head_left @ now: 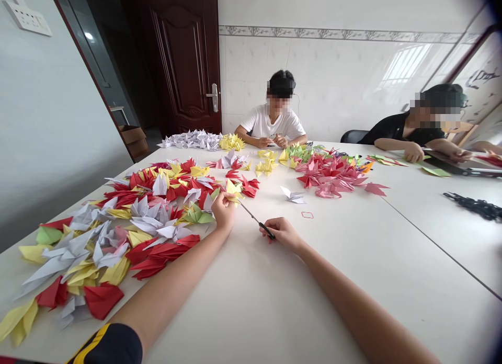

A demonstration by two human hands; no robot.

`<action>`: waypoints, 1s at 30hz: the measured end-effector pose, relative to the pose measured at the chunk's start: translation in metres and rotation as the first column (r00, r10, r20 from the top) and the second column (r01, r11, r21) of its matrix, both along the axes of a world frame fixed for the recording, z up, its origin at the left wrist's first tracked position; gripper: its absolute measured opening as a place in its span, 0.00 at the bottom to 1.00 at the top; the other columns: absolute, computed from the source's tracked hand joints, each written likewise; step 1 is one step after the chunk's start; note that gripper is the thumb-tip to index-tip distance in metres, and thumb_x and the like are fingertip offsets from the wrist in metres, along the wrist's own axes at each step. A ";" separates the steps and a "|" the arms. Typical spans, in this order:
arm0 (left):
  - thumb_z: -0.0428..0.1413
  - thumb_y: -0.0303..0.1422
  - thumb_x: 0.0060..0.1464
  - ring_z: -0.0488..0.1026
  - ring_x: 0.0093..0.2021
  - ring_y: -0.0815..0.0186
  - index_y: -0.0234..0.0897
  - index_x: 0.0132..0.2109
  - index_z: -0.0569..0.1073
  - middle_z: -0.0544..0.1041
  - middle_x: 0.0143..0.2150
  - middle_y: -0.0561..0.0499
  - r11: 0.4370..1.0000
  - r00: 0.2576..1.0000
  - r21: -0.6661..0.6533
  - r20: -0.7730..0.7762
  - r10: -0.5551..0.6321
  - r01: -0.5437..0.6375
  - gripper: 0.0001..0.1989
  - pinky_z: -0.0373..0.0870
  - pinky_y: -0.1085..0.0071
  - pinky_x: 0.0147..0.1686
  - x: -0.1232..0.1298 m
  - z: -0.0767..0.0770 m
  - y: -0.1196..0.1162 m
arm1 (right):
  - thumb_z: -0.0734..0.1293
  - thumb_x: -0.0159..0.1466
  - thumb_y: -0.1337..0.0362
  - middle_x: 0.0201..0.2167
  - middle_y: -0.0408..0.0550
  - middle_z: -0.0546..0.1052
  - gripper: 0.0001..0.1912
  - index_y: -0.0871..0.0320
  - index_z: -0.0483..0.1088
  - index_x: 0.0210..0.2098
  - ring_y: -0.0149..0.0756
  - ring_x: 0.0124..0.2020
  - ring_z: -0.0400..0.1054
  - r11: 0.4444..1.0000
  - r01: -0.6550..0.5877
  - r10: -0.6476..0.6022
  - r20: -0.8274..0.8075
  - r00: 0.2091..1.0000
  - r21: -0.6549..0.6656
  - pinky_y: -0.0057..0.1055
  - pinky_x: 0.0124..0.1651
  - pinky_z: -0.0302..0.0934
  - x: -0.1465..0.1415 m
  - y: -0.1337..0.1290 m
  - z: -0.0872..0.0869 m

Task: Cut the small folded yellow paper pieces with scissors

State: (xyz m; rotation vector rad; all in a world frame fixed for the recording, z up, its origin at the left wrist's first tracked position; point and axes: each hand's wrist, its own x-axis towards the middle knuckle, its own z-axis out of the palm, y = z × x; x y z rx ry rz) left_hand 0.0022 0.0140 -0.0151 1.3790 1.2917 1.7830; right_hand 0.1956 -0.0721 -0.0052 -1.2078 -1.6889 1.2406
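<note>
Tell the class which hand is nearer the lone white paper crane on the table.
Right: the right hand sits just in front of and slightly left of the white paper crane, not touching it. The left hand is farther left, beside the heap of coloured paper cranes.

One left hand (223,211), one right hand (281,234), one black-handled tool (253,217), one yellow paper crane (233,190). Two seated co-workers (274,115). One wooden door (184,55), one cardboard box (132,136). Other paper cranes (157,207): too many to count.
</note>
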 end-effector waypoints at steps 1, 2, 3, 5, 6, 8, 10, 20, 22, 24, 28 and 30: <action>0.52 0.24 0.49 0.76 0.39 0.65 0.38 0.31 0.71 0.77 0.34 0.50 1.000 1.000 -0.006 -0.001 0.003 -0.003 0.06 0.74 0.69 0.45 0.000 0.000 0.000 | 0.66 0.59 0.52 0.20 0.43 0.73 0.16 0.58 0.75 0.27 0.30 0.21 0.64 1.000 0.006 -0.006 0.004 1.000 0.009 0.27 0.25 0.55 0.000 0.001 -0.002; 0.52 0.24 0.49 0.76 0.39 0.65 0.38 0.31 0.71 0.77 0.34 0.50 1.000 1.000 -0.008 -0.001 0.005 -0.005 0.06 0.74 0.69 0.45 0.000 0.000 0.000 | 0.66 0.59 0.53 0.20 0.44 0.73 0.15 0.58 0.76 0.28 0.30 0.21 0.64 1.000 0.010 -0.011 0.008 1.000 0.018 0.27 0.25 0.55 0.000 0.001 -0.005; 0.52 0.24 0.49 0.76 0.39 0.65 0.38 0.31 0.71 0.77 0.34 0.50 1.000 1.000 -0.005 0.000 0.005 -0.005 0.06 0.74 0.69 0.45 0.000 0.000 0.000 | 0.66 0.60 0.53 0.20 0.44 0.74 0.15 0.59 0.76 0.28 0.30 0.21 0.64 1.000 0.011 -0.012 0.011 1.000 0.025 0.27 0.26 0.55 0.001 0.002 -0.007; 0.51 0.22 0.48 0.76 0.39 0.65 0.38 0.30 0.71 0.77 0.34 0.50 1.000 1.000 0.005 0.005 0.005 -0.005 0.07 0.73 0.69 0.44 0.000 -0.001 0.002 | 0.67 0.59 0.53 0.21 0.44 0.74 0.15 0.59 0.76 0.28 0.31 0.22 0.64 0.999 0.010 -0.010 0.007 1.000 0.032 0.28 0.26 0.56 0.002 0.003 -0.010; 0.51 0.22 0.48 0.76 0.39 0.65 0.38 0.30 0.71 0.77 0.34 0.50 1.000 1.000 0.012 0.011 0.007 -0.007 0.07 0.73 0.69 0.44 0.000 -0.002 0.002 | 0.67 0.59 0.52 0.20 0.44 0.73 0.16 0.59 0.76 0.28 0.31 0.22 0.64 0.999 0.010 -0.010 -0.001 1.000 0.031 0.28 0.26 0.55 0.002 0.004 -0.012; 0.51 0.22 0.47 0.76 0.38 0.65 0.38 0.30 0.72 0.77 0.33 0.50 1.000 1.000 0.026 0.022 0.013 -0.014 0.08 0.73 0.69 0.42 0.000 -0.004 0.004 | 0.68 0.59 0.51 0.20 0.44 0.73 0.16 0.59 0.75 0.27 0.31 0.22 0.63 1.000 0.011 -0.011 -0.013 1.000 0.024 0.27 0.26 0.55 0.003 0.005 -0.013; 0.52 0.22 0.47 0.76 0.36 0.65 0.38 0.30 0.72 0.77 0.33 0.50 0.999 0.999 0.039 0.031 0.018 -0.019 0.07 0.73 0.70 0.41 0.000 -0.006 0.005 | 0.68 0.59 0.51 0.20 0.44 0.73 0.17 0.59 0.75 0.27 0.30 0.21 0.63 1.000 0.016 -0.016 -0.006 1.000 0.019 0.27 0.25 0.54 0.003 0.006 -0.013; 0.57 0.30 0.48 0.76 0.37 0.64 0.38 0.35 0.72 0.77 0.36 0.49 0.999 0.995 0.043 0.103 -0.009 0.004 0.05 0.72 0.70 0.39 0.000 -0.001 0.003 | 0.68 0.57 0.52 0.18 0.39 0.66 0.18 0.56 0.60 0.20 0.28 0.21 0.54 0.954 0.159 -0.215 0.210 0.954 0.253 0.27 0.25 0.47 -0.009 -0.004 -0.004; 0.57 0.32 0.48 0.76 0.37 0.63 0.38 0.36 0.72 0.77 0.37 0.48 0.999 0.995 0.045 0.104 0.007 -0.011 0.06 0.72 0.70 0.39 0.000 0.000 0.002 | 0.68 0.56 0.54 0.19 0.39 0.66 0.17 0.56 0.59 0.21 0.29 0.22 0.54 0.933 0.143 -0.238 0.268 0.934 0.330 0.27 0.26 0.48 -0.012 -0.007 -0.004; 0.57 0.32 0.48 0.75 0.36 0.63 0.38 0.35 0.71 0.77 0.36 0.48 1.000 0.995 0.026 0.095 0.011 -0.013 0.05 0.72 0.69 0.38 0.000 0.000 0.003 | 0.68 0.56 0.54 0.19 0.40 0.68 0.16 0.56 0.60 0.22 0.29 0.23 0.55 0.919 0.131 -0.251 0.295 0.922 0.372 0.27 0.27 0.48 -0.013 -0.008 -0.003; 0.58 0.33 0.48 0.75 0.36 0.62 0.38 0.34 0.72 0.76 0.35 0.49 0.999 0.998 0.030 0.056 -0.016 0.014 0.05 0.72 0.68 0.39 0.000 -0.003 0.004 | 0.67 0.59 0.52 0.18 0.39 0.66 0.16 0.56 0.64 0.23 0.29 0.22 0.54 0.907 0.193 -0.281 0.197 0.939 0.374 0.27 0.26 0.48 -0.010 -0.006 -0.004; 0.59 0.33 0.48 0.75 0.37 0.62 0.38 0.35 0.73 0.76 0.35 0.49 0.999 0.999 0.045 0.022 -0.030 0.029 0.06 0.72 0.67 0.40 0.000 -0.004 0.003 | 0.67 0.59 0.51 0.17 0.39 0.65 0.17 0.56 0.65 0.23 0.29 0.21 0.53 0.901 0.237 -0.306 0.143 0.941 0.363 0.27 0.26 0.48 -0.008 -0.005 -0.004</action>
